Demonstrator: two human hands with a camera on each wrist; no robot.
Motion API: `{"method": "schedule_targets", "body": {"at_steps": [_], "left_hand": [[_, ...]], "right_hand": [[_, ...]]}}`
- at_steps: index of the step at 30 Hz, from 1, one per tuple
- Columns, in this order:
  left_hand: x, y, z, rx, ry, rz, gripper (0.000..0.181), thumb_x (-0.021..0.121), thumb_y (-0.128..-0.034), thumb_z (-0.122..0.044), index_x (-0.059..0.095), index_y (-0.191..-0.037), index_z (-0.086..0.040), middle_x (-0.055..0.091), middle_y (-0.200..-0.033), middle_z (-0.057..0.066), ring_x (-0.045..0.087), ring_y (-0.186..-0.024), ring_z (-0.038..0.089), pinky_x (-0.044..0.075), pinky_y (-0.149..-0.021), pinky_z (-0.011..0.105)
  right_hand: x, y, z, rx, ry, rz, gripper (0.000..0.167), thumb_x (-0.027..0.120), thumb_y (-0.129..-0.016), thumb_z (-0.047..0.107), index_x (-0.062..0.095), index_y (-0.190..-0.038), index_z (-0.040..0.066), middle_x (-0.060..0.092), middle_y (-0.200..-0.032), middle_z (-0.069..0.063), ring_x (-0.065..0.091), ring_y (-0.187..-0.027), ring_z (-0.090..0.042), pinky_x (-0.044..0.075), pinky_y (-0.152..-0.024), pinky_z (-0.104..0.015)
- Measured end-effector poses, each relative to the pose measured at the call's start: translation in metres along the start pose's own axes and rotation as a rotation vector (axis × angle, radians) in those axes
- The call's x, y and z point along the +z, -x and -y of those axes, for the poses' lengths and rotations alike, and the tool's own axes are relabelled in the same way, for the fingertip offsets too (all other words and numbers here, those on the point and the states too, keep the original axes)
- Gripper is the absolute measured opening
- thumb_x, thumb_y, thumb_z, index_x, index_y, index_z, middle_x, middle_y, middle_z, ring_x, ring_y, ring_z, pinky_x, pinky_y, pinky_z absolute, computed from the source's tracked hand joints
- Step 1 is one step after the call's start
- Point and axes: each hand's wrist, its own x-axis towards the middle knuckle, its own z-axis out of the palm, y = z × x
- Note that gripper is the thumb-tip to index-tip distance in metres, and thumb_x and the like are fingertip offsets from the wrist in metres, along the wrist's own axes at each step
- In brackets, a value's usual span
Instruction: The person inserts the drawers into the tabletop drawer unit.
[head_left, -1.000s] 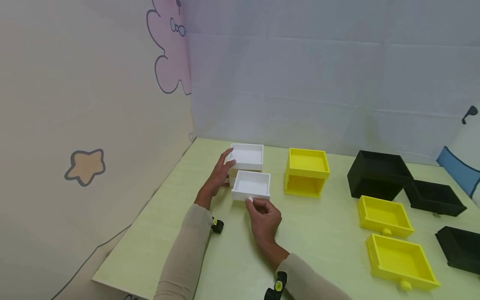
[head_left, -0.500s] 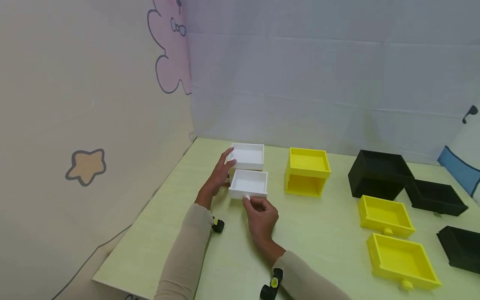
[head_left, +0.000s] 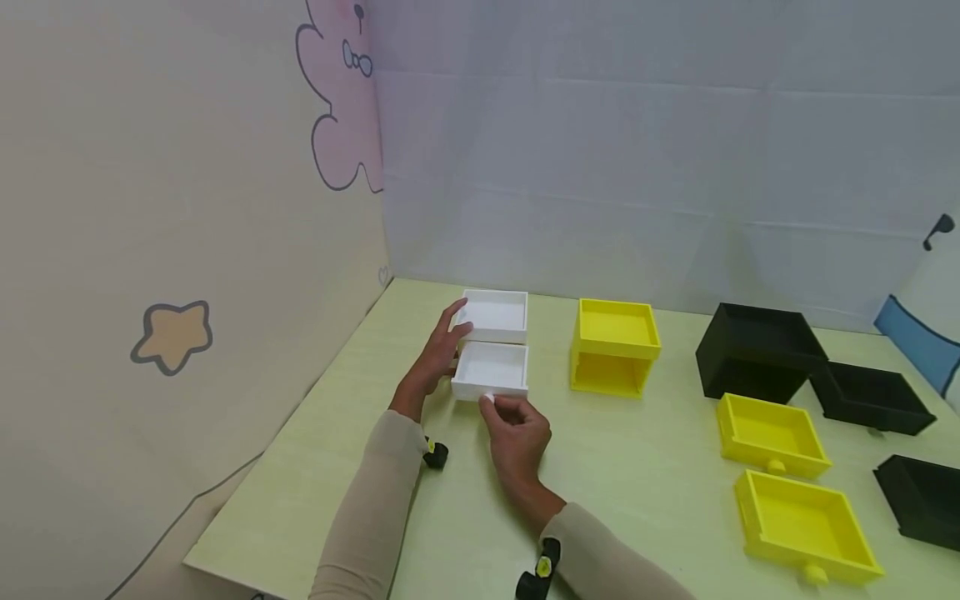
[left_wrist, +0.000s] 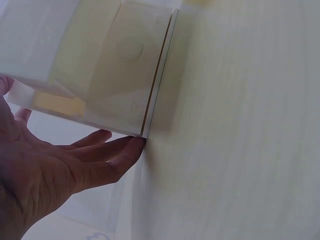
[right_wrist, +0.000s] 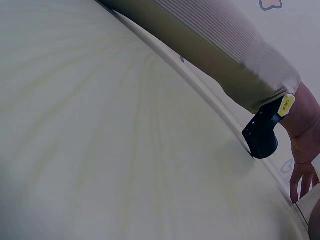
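A small white cabinet (head_left: 495, 312) with a shallow tray-like top stands at the table's back left. My left hand (head_left: 437, 357) rests along its left side, thumb at the top edge; in the left wrist view the fingers (left_wrist: 95, 172) press that side down to the bottom front corner. That view also shows a lower drawer front (left_wrist: 112, 85) with a round knob, inside the cabinet. Above it a white drawer (head_left: 491, 364) juts out at the front. My right hand (head_left: 520, 442) pinches this drawer's small white knob (head_left: 489, 397). How far its back reaches into the cabinet is hidden.
A yellow cabinet (head_left: 615, 329) with an open front stands to the right. Beyond it are a black cabinet (head_left: 757, 346), two yellow drawers (head_left: 772, 429) and two black drawers (head_left: 873, 396). A wall (head_left: 187, 208) borders the table's left side.
My right hand has moved slightly left with the white drawer, which now lines up more closely with the cabinet's front. The left hand and the cabinet have stayed in place.
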Motion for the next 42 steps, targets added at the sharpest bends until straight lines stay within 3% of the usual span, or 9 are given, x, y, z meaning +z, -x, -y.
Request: {"method": "schedule_targets", "body": {"at_steps": [7, 15, 27, 30, 35, 42], "left_hand": [[-0.002, -0.001, 0.001, 0.007, -0.008, -0.010, 0.054, 0.048, -0.1012, -0.044, 0.028, -0.151, -0.047, 0.039, -0.146, 0.016, 0.052, -0.118, 0.046, 0.050, -0.084, 0.062], [-0.002, -0.002, 0.002, 0.015, 0.007, -0.016, 0.053, 0.048, -0.1021, -0.040, 0.030, -0.152, -0.042, 0.040, -0.143, 0.015, 0.054, -0.110, 0.037, 0.053, -0.075, 0.047], [-0.001, -0.001, 0.000, 0.018, -0.026, -0.021, 0.053, 0.047, -0.1026, -0.040, 0.028, -0.153, -0.041, 0.037, -0.147, 0.013, 0.053, -0.112, 0.036, 0.052, -0.079, 0.047], [-0.001, -0.001, 0.000, 0.017, -0.033, -0.034, 0.053, 0.047, -0.1022, -0.040, 0.029, -0.152, -0.041, 0.038, -0.145, 0.013, 0.054, -0.110, 0.035, 0.053, -0.078, 0.044], [-0.001, -0.001, 0.000, 0.023, -0.047, -0.037, 0.054, 0.047, -0.1021, -0.041, 0.029, -0.153, -0.041, 0.041, -0.143, 0.013, 0.054, -0.108, 0.033, 0.051, -0.078, 0.041], [-0.001, -0.002, 0.002, 0.034, -0.055, -0.044, 0.054, 0.046, -0.1014, -0.042, 0.030, -0.153, -0.041, 0.044, -0.137, 0.015, 0.056, -0.101, 0.030, 0.053, -0.073, 0.040]], "right_hand": [[-0.002, 0.006, 0.034, 0.000, -0.011, 0.021, 0.011, 0.082, -0.076, -0.003, 0.073, -0.080, -0.008, 0.070, -0.074, -0.019, 0.059, -0.062, -0.019, 0.047, -0.056, -0.015], [0.003, 0.004, 0.033, -0.012, -0.010, 0.013, 0.010, 0.082, -0.076, -0.004, 0.073, -0.078, -0.008, 0.070, -0.073, -0.019, 0.060, -0.061, -0.017, 0.046, -0.056, -0.015], [0.005, 0.002, 0.034, 0.011, -0.011, 0.013, 0.011, 0.081, -0.076, -0.003, 0.072, -0.079, -0.009, 0.070, -0.073, -0.018, 0.060, -0.062, -0.014, 0.047, -0.056, -0.015], [0.006, 0.002, 0.031, 0.014, -0.010, 0.018, 0.011, 0.081, -0.077, -0.003, 0.073, -0.080, -0.008, 0.070, -0.074, -0.018, 0.061, -0.063, -0.014, 0.047, -0.057, -0.015], [0.012, -0.004, 0.006, 0.007, -0.030, 0.008, 0.012, 0.083, -0.077, 0.000, 0.073, -0.079, -0.007, 0.070, -0.074, -0.018, 0.062, -0.063, -0.016, 0.047, -0.056, -0.014], [0.016, -0.009, -0.013, 0.003, -0.030, -0.012, 0.014, 0.086, -0.076, 0.009, 0.075, -0.078, 0.002, 0.072, -0.073, -0.009, 0.062, -0.062, -0.010, 0.049, -0.057, -0.017]]}}
